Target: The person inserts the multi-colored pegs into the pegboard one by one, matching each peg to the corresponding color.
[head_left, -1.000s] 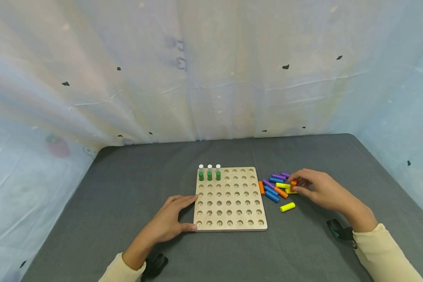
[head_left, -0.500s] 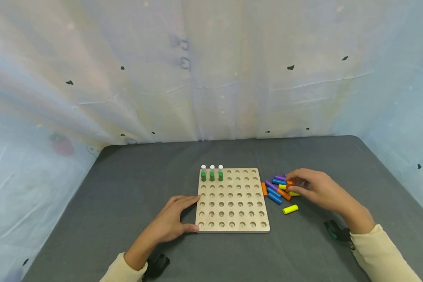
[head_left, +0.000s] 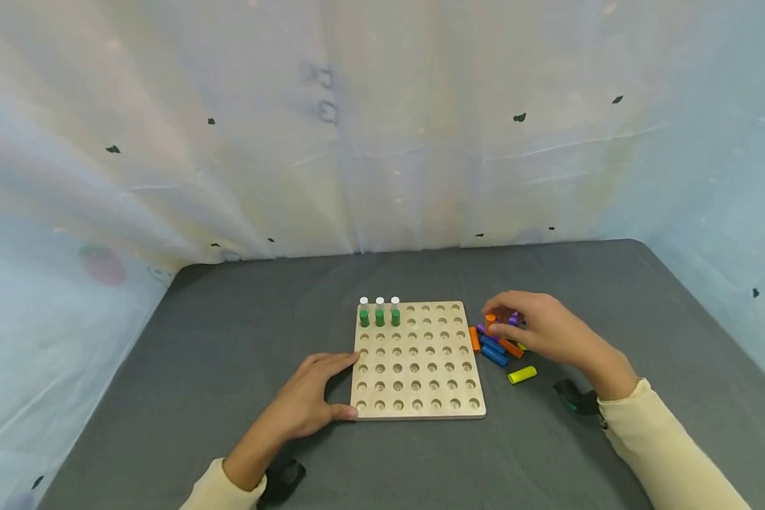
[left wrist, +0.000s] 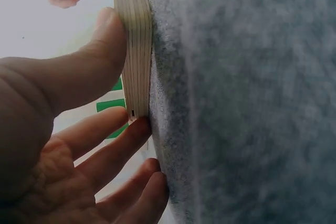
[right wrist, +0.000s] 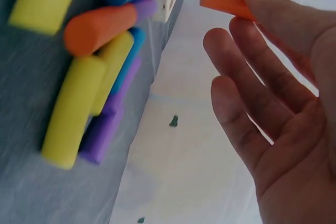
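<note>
My left hand (head_left: 310, 389) rests at the left edge of a pale wooden pegboard (head_left: 423, 377), thumb near its front corner and fingertips farther back. In the left wrist view, the thumb (left wrist: 97, 59) and fingers touch the board's layered side. My right hand (head_left: 542, 327) pinches an orange peg (right wrist: 224, 0) between thumb and fingertips, raised over the loose pegs just right of the board. At the board's back left, white pegs (head_left: 379, 302) stand upright with green pegs (head_left: 380, 319) in front of them. The other holes visible hold no pegs.
Right of the board lies a loose pile with a blue peg (head_left: 494, 356), another orange peg (head_left: 474, 339), and purple and yellow ones, partly hidden under the right hand. One yellow peg (head_left: 523, 375) lies apart, nearer. A pale curtain (head_left: 395, 142) hangs behind the grey table (head_left: 261, 304).
My right hand has moved left toward the board with the orange peg pinched in it. The left hand stays at the board's edge.
</note>
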Demonstrator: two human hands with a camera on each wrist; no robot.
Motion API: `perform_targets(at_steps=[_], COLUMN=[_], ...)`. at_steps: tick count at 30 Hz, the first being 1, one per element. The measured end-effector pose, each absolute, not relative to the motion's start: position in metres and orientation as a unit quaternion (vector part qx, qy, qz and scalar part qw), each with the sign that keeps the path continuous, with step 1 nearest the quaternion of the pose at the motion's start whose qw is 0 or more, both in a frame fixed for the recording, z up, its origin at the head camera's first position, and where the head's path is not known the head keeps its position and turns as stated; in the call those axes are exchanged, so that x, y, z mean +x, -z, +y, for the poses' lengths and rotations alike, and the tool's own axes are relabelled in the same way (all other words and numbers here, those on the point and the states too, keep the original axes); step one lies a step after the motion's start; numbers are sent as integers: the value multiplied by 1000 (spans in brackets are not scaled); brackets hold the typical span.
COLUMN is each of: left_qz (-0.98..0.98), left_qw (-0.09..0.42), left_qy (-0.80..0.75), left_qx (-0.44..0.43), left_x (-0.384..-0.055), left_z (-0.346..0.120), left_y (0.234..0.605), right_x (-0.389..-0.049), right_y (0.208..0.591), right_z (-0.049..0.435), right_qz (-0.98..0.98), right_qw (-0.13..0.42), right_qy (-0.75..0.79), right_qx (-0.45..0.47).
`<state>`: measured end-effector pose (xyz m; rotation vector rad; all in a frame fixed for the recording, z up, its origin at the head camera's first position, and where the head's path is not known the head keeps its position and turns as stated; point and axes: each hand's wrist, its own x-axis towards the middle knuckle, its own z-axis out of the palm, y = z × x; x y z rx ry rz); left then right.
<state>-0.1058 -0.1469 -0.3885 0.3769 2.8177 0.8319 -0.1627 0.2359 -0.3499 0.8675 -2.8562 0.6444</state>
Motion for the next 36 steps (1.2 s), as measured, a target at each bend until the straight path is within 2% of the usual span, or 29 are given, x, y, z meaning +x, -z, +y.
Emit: perform_targets(at_steps=[15,28,36], left_qz=[956,958,959], left_qw=[86,82,97], left_qy=[-257,-251,-251], left_qx=[115,115,93], left_x=[-102,-104,-104], left_z=[-143,-144,-142], left_y=[382,386,384], right_x=[-178,-185,-191], right_y=[347,342,345], right_z=[198,161,129], right_qz=[-912,-901,-895], right_qw=[33,1,-21], right_qy=[-242,-254,-243], right_qx=[330,351,374])
